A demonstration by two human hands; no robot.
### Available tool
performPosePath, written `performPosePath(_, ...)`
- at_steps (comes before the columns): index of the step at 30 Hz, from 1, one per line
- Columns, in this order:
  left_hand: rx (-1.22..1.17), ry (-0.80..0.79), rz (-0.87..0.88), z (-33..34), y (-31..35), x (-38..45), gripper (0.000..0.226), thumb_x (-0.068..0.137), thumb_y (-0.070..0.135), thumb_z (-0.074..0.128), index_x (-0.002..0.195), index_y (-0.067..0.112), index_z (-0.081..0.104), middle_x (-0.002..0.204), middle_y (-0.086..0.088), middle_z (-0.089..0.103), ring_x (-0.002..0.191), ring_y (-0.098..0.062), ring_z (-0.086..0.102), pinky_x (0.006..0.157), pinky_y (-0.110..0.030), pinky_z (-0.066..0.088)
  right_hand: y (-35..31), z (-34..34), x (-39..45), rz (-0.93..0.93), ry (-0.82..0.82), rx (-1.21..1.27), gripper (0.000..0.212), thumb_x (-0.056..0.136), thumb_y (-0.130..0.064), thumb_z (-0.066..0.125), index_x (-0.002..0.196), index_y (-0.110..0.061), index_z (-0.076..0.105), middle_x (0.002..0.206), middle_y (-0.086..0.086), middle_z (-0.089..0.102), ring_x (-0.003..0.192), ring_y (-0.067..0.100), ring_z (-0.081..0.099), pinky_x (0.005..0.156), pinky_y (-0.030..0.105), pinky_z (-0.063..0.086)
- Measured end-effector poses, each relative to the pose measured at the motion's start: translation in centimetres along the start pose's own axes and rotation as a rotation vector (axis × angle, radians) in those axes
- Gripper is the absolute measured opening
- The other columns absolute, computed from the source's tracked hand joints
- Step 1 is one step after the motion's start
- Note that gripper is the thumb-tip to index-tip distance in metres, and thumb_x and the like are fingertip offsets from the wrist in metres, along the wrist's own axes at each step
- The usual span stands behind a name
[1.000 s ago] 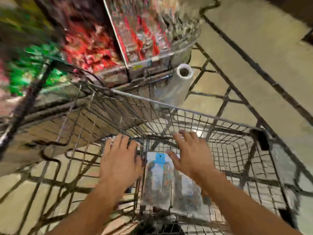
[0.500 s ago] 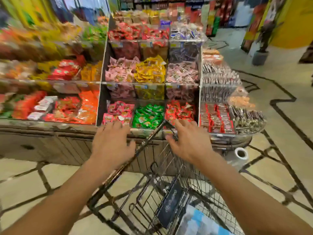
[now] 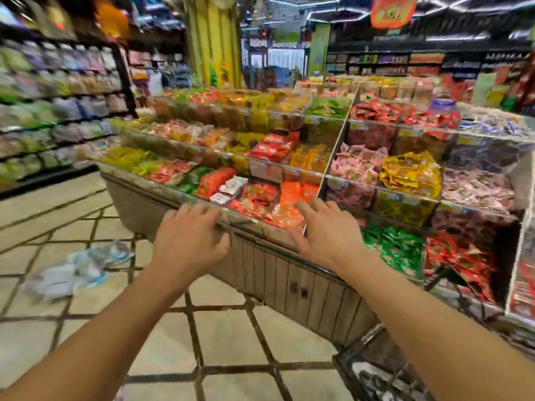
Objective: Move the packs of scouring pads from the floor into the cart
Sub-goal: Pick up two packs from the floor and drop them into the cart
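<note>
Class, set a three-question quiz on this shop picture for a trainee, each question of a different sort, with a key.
1. True or false: the left hand holds a pack.
2. Where do the packs lie? A) on the floor, left of the hands; B) on the snack stand; C) in the right hand.
3. Fill the gap: the cart shows at the lower ____ of the picture.

Key: 1. false, both hands are open and empty; 2. A; 3. right.
</note>
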State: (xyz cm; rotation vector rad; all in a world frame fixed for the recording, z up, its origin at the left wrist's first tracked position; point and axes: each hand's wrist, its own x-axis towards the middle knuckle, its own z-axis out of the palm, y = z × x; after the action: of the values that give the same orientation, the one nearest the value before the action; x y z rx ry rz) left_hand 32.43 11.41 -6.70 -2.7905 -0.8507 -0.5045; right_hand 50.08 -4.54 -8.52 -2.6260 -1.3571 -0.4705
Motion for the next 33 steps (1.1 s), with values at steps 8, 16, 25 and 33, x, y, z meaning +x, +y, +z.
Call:
performPosePath(8,0.057,-0.032,-0.229,0.8,-17.3,-2.7,0.052,0.091,0.055,0.05,0.134,0.026,0.057,0.124,-0.001,0.063,0.118,-0.024,0.055,0.098,-0.041,0.042,-18.4,2.2,9.8,-0.248,-0.022,0.047,0.061,0.1,-0.06,0.045,0.15,-0.026,0.041,0.14,0.007,0.055,0.127,0.032,0.053,0.091,0.045,0.054)
performPosePath(16,0.1,-0.048,-0.455,4.1,-30.7,-2.3,0.058,0.091,0.053,0.054,0.142,0.027,0.052,0.131,0.0,0.063,0.119,-0.024,0.055,0.099,-0.041,0.043,-30.5,7.3,19.4,-0.455,-0.031,0.073,0.061,0.1,-0.059,0.044,0.15,-0.025,0.039,0.141,0.007,0.054,0.127,0.033,0.052,0.092,0.044,0.052)
performPosePath(25,0.152,-0.043,-0.62,8.8,-44.5,4.8,0.066,0.08,0.053,0.046,0.133,0.019,0.063,0.118,-0.005,0.069,0.111,-0.031,0.062,0.092,-0.044,0.045,-41.4,13.6,35.0,-0.579,-0.024,0.197,0.059,0.1,-0.059,0.045,0.148,-0.025,0.041,0.135,0.005,0.057,0.122,0.031,0.055,0.085,0.04,0.052)
performPosePath(33,0.177,-0.055,-0.688,13.0,-54.8,11.3,0.062,0.081,0.053,0.049,0.133,0.022,0.062,0.119,-0.001,0.068,0.114,-0.028,0.061,0.095,-0.044,0.044,-49.4,18.7,46.1,-0.636,-0.041,0.231,0.061,0.097,-0.062,0.047,0.145,-0.026,0.044,0.135,0.003,0.057,0.122,0.03,0.055,0.087,0.042,0.05)
